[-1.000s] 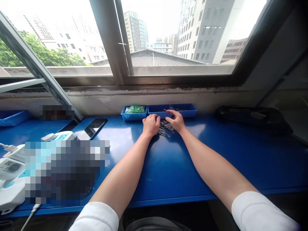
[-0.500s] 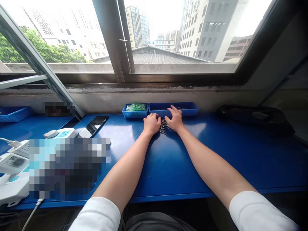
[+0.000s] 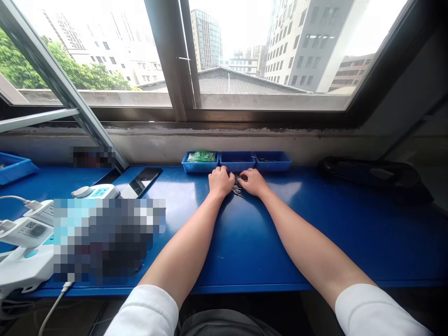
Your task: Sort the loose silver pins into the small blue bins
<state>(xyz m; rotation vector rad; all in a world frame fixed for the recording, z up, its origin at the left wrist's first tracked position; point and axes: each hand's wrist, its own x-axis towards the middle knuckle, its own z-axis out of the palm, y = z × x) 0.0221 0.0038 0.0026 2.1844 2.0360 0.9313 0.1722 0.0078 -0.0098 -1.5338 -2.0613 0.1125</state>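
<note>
Right hand dropped from bins to pile, which sits between it and left hand, axes mixed. Fingers curled; grip: can't tell.

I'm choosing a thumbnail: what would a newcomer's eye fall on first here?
Probably the bright window up top. Next, the left hand and right hand flanking a heap of metal pieces on the table. Then green packets in a blue tray beyond the left hand.

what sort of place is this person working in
Probably a workshop or light assembly bench beside a window: a pile of slim, metallic-looking pieces lies on the blue worktop, with small blue bins lined up behind it.
</note>
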